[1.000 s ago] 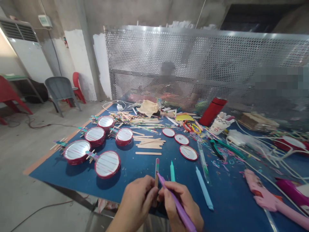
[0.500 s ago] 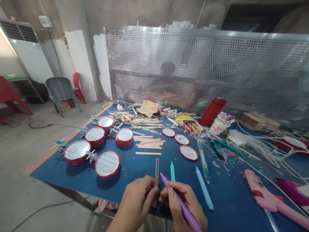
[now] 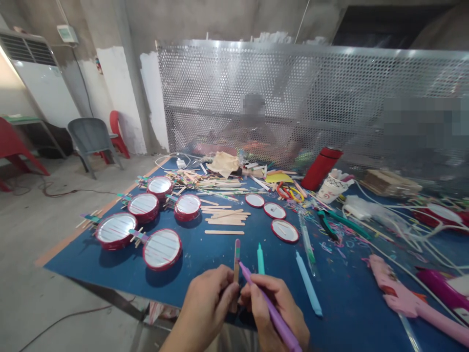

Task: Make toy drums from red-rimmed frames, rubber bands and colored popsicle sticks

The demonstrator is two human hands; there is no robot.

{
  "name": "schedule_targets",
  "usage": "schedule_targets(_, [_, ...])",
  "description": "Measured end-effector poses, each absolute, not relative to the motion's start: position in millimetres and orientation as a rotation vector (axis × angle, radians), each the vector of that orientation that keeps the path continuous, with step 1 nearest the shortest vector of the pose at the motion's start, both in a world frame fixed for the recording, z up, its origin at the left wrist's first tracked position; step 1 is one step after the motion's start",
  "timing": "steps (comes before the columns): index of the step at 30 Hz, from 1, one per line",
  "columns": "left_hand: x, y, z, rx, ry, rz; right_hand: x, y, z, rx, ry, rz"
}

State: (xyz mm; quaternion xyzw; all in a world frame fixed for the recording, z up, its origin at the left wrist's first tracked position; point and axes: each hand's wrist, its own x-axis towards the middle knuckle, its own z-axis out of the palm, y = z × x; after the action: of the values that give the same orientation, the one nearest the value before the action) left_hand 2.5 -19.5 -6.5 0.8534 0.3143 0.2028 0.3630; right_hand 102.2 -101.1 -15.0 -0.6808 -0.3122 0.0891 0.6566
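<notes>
Upright between the fingers of my left hand (image 3: 208, 304) is a wooden craft stick (image 3: 236, 261), its upper part coloured pink, green and purple. My right hand (image 3: 276, 308) grips a purple marker (image 3: 269, 305), and its tip meets the stick at the lower edge of the coloured part. Just beyond that hand lies a teal marker (image 3: 260, 258), partly hidden by the fingers. Farther right a light blue marker (image 3: 309, 284) rests on the table. Plain craft sticks (image 3: 224, 232) lie in a loose group beyond my hands.
Several red-rimmed round banjo-like pieces (image 3: 162, 249) stand at the left. Three small round discs (image 3: 285, 231) lie right of centre. On the right are green-handled pliers (image 3: 328, 226), a pink glue gun (image 3: 397, 288), a paper cup (image 3: 333, 188) and a red flask (image 3: 322, 168). Perforated metal sheeting (image 3: 220, 88) closes the back.
The purple marker's tip drew slightly away from the stick half a second ago and is back against it now. My left hand keeps its hold on the stick.
</notes>
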Motion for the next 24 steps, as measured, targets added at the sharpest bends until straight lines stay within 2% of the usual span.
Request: schedule_targets(24, [3.3,-19.3,-4.5,2.188,0.811,0.519,100.9,-101.1,-11.7,-1.526,-0.696,0.207])
